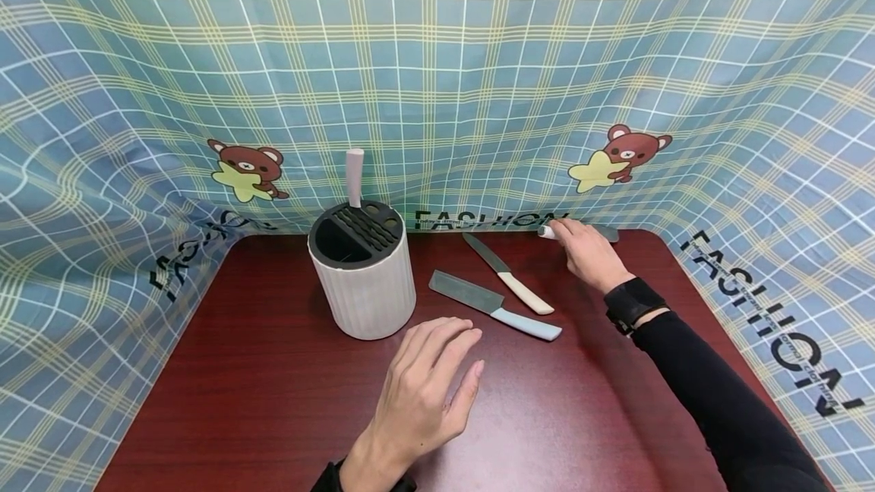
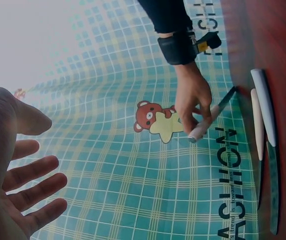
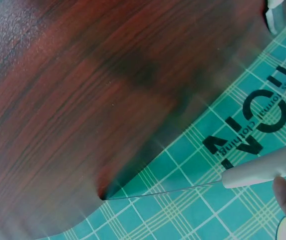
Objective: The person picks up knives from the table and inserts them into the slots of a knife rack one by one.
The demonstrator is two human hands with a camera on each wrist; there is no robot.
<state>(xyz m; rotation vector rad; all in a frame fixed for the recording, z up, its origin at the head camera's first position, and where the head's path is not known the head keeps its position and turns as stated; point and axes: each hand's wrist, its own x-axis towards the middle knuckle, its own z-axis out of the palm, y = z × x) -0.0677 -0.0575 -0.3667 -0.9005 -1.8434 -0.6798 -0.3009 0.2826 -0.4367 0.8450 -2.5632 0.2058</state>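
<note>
At the far right of the dark red wood-grain table: one white-handled knife, handle end to the left, blade running right along the table's far edge; whether its tip touches the tabletop cannot be told. Right hand, with black wrist strap and black sleeve, thumb and fingers pinching that handle from above. Near middle: left hand, raised above the table, four fingers extended, slightly bent and a little parted, thumb apart from them. Centre: one cleaver with pale blue handle, lying flat, blade to the left, handle to the right. Just beyond it, close but apart: one cream-handled knife, also flat, its tip pointing far left. Left of these: one round white knife holder, upright, ribbed wall, black top insert with slots, round holes and one large compartment; a pink-handled knife stands in it toward the far side, handle up. Behind: blue plaid cloth, printed with two brown bears holding yellow stars and black "FASHION" lettering.
</note>
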